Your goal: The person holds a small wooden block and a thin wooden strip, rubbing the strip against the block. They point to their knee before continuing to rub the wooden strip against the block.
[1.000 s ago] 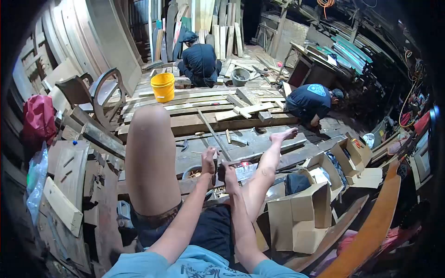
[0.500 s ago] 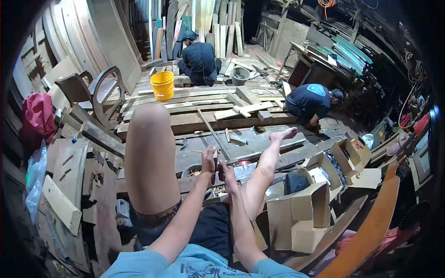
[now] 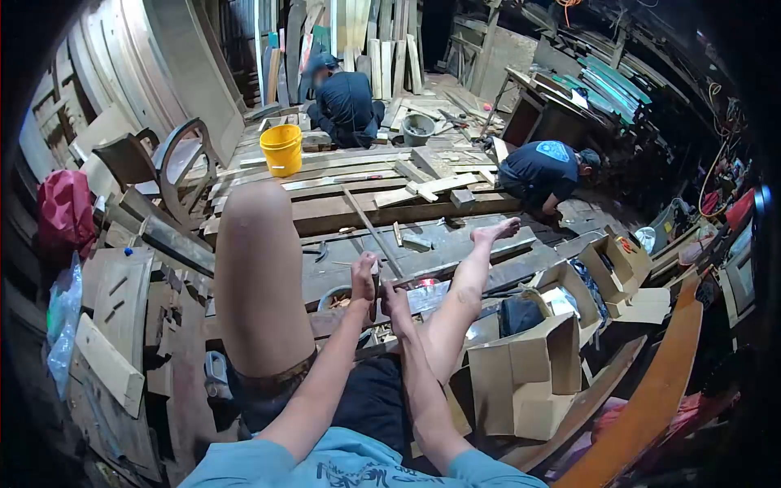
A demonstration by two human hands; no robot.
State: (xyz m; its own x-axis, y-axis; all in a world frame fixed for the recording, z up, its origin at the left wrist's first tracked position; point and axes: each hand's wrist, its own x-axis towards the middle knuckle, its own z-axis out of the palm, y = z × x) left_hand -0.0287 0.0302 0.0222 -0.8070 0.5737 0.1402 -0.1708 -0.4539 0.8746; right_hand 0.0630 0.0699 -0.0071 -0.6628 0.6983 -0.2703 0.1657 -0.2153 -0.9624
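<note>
My left hand point(image 3: 363, 281) is closed in front of my lap, its fingers wrapped round a small narrow piece point(image 3: 375, 291) that looks dark on the side facing me. Close beside it on the right, my right hand point(image 3: 397, 307) is also closed, with what it grips hidden by the fingers. The two hands nearly meet. Below and behind them are a round container point(image 3: 332, 299), partly hidden by my left hand, and scattered wood bits. A red roll-like object point(image 3: 426, 282) lies just beyond my right hand.
Long planks point(image 3: 317, 213) cross the floor ahead, with a yellow bucket point(image 3: 281, 150) behind. Two people crouch farther off, one by a grey bucket point(image 3: 418, 130), one at right. Cardboard boxes point(image 3: 521, 374) stand at my right; a wooden chair point(image 3: 167, 163) is at left.
The view has shifted slightly. Both hands stay close together in front of me; the left has turned a little, and a pale face of its piece no longer shows.
</note>
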